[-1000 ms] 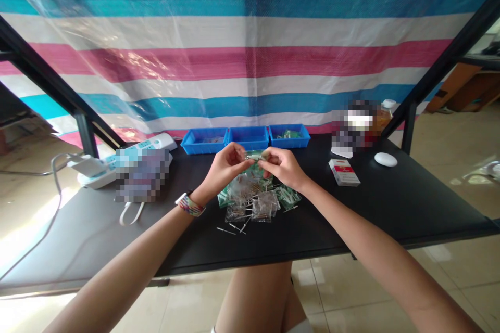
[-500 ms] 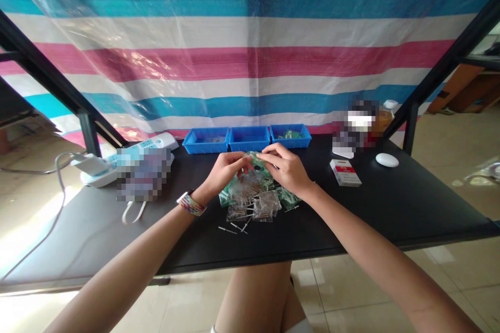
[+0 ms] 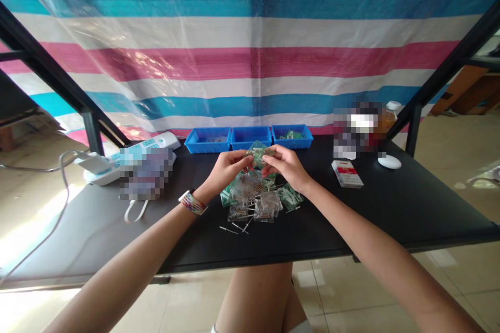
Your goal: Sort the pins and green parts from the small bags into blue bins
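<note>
Between both hands I hold a small green-tinted plastic bag [image 3: 257, 152] with pale pieces inside, above the heap. My left hand [image 3: 230, 167] pinches its left side between thumb and fingers. On the right side, the thumb and fingers of my right hand [image 3: 287, 165] grip the same bag. Beneath them lies a heap of clear plastic bags [image 3: 266, 205] with brownish pieces, mixed with green bags [image 3: 290, 196]. Several loose rivets [image 3: 242, 226] with thin shanks lie at the heap's near edge.
Three blue bins stand in a row behind the heap: left [image 3: 208, 140], middle [image 3: 250, 138], right [image 3: 292, 137]; the outer two hold bags. A power strip [image 3: 156, 146] lies left. A cigarette pack [image 3: 347, 174], a white mouse [image 3: 389, 161] and a bottle [image 3: 391, 114] are right.
The green bag has come up into plain view, standing flatter between my hands. The fingers of my right hand have shifted from over its top to its right side.
</note>
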### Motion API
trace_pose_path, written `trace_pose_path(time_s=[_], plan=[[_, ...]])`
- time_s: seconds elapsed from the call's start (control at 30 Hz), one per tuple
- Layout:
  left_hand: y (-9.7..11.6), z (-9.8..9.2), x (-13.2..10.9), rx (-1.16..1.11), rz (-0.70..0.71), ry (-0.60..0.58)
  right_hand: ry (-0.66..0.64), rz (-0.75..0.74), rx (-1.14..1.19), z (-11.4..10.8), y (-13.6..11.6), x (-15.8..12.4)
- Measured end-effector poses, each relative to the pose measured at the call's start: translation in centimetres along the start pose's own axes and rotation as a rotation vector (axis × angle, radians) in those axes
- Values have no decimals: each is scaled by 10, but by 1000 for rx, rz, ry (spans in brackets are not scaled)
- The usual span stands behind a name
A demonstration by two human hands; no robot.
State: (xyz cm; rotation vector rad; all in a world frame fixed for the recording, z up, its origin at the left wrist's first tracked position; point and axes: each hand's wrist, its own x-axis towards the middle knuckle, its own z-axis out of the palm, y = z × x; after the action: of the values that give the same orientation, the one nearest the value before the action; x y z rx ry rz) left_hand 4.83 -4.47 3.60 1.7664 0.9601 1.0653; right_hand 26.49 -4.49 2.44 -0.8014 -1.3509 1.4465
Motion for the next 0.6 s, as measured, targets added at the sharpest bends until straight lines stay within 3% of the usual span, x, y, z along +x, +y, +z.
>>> trace_pose_path(time_s=[0.13, 0.23, 0.33, 0.43, 0.5, 0.6], plan=[[-3, 1, -4, 239, 56, 40, -8, 13, -51, 0, 0, 1], [-4, 0, -5, 330, 66, 65, 38, -64, -159, -12, -3, 5], [-6, -2, -3, 449, 132, 68, 261, -272, -463, -36, -10, 10], [-10, -3, -1, 581, 204, 5, 520, -429, -1031, -63, -20, 14], [-12, -2, -2, 649, 231, -56, 644, -365, -1322, -76, -25, 15], [-14, 1, -3, 698, 264, -148, 606, -182, -1543, -84, -25, 17]])
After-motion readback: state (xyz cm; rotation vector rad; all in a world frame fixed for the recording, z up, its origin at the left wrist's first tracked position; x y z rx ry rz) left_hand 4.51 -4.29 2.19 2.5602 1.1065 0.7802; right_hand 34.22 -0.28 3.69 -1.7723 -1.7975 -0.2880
